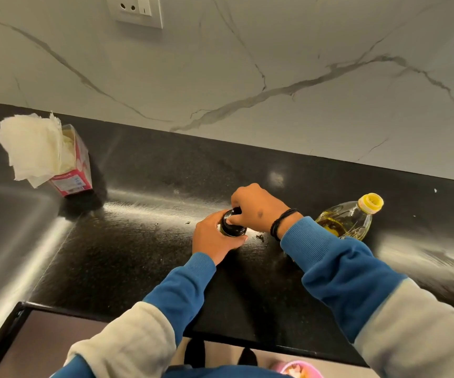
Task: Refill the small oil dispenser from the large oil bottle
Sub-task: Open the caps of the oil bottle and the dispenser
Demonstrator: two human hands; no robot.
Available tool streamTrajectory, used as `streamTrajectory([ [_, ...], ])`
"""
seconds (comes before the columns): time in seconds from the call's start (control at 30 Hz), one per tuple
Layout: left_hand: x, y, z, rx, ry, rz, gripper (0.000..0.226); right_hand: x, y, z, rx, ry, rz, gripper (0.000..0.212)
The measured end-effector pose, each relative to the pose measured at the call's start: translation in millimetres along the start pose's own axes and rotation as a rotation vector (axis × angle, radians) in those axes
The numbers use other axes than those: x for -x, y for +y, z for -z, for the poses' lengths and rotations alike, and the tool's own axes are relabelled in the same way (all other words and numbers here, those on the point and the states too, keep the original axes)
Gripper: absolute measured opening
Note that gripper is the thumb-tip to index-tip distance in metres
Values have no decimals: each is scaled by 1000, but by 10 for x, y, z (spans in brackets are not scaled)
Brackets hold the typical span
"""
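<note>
Left hand (215,238) wraps the small dark dispenser (232,227), right hand (256,205) pinching its cap; likely oil-slick glass, so hold the body low; capped oil bottle (348,218) waits beside.

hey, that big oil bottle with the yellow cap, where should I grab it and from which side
Probably around the clear body just below the shoulder, coming from the right with the right hand. The large oil bottle stands to the right of both hands, its yellow cap on, and the right forearm covers its near-left side. The left hand grips the small oil dispenser.
</note>
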State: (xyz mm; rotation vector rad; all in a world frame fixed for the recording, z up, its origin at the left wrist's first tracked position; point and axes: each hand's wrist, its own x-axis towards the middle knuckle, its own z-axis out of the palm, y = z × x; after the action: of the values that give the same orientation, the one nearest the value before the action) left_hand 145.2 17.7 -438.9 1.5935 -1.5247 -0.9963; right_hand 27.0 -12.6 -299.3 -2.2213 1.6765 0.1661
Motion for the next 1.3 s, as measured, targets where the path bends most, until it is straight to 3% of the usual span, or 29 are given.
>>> streamTrajectory([
  [0.13,1,-14,2,12,3,6,66,-4,-13,59,3,-6,48,14],
  [0.27,11,13,13,25,-1,-2,54,4,-12,169,-20,-14,106,28],
  [0.7,14,8,4,35,6,5,72,143,222,152,-188,76,30,28],
  [1.3,2,-16,-32,17,23,14,79,502,392,264,-267,243,-38,34],
])
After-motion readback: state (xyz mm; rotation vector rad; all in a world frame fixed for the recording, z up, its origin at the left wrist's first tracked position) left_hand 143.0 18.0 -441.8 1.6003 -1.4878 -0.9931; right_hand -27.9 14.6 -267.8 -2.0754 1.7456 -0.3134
